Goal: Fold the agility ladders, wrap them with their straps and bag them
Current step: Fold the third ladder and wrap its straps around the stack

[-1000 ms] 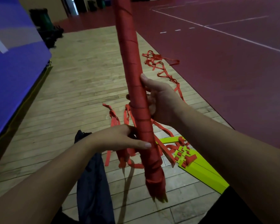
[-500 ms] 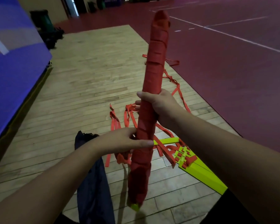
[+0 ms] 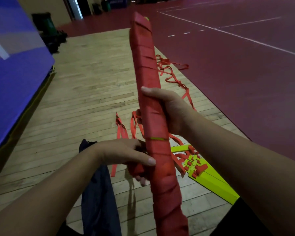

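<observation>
A blue padded mat (image 3: 15, 74) bounded the left edge; a dark navy cloth bag (image 3: 99, 201) lay lower left on open pale floorboards (image 3: 85, 92). The left hand (image 3: 123, 152) was curled round a wad of red strap (image 3: 134, 169), thumb against the long red strap-wrapped ladder bundle (image 3: 152, 116), centre. Within the last second the bundle was lowered, its foot now cut by the bottom edge: wrapping judged nearly finished. The right hand (image 3: 170, 109) was clasped round its middle. An unwrapped yellow-green folded ladder (image 3: 211, 183) lay lower right.

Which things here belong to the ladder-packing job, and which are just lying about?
Job:
wrapped ladder, gripped by left hand and right hand
yellow ladder on the floor
loose red straps
dark bag

Lying about:
blue mat
green bin
</observation>
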